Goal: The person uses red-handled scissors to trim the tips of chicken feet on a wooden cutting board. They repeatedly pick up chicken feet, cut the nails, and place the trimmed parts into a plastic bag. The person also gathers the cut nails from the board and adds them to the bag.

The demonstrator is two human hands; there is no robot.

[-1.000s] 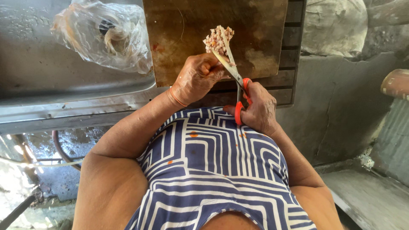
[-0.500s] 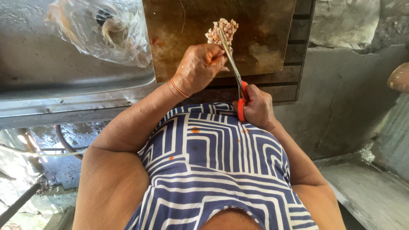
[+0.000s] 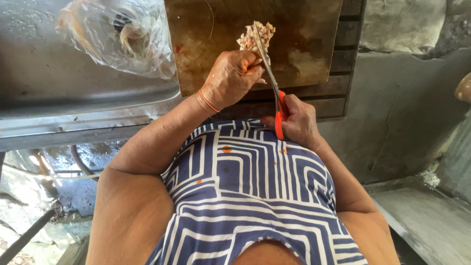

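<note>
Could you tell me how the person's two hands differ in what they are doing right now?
The left hand pinches a pale food clump over the board; the right hand grips the orange scissors. The left hand wears a thin orange wristband; the right wrist is bare. The left hand lies farther out. Both are bare and closed.

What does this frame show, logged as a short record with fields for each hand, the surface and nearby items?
left hand: holds pale chopped food
right hand: grips orange-handled scissors, blades at the food
surface: worn wooden cutting board
nearby: clear plastic bag on metal sink tray
</note>
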